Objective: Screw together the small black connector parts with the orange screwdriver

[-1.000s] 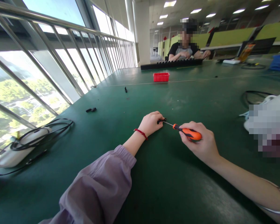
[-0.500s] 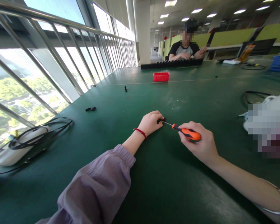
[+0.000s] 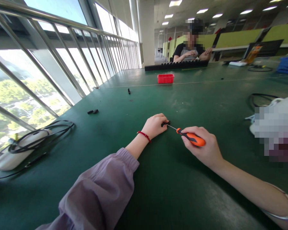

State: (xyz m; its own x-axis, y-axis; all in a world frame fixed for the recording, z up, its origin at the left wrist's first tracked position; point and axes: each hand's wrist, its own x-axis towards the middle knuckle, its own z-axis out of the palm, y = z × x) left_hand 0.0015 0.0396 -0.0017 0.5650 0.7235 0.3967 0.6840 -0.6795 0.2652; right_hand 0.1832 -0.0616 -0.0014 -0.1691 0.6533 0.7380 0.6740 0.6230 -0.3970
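My left hand [image 3: 156, 124] rests on the green table [image 3: 139, 102], its fingers closed on a small black part [image 3: 167, 123] that they mostly cover. My right hand [image 3: 204, 142] grips a screwdriver [image 3: 194, 138] with an orange and black handle. Its thin metal shaft slants left, and the tip meets or lies right beside the black part; the exact contact is too small to make out.
Small black pieces [image 3: 93, 111] lie to the left, another [image 3: 129, 91] farther back. Beyond stands a red basket [image 3: 165, 79]. A white power strip with black cable [image 3: 21, 150] lies far left; a pale bundle [image 3: 278, 127] sits right. Across the table a person [image 3: 190, 48] sits.
The screwdriver's handle and my right hand have shifted slightly to the left and down. My left hand holds the black part in nearly the same place.
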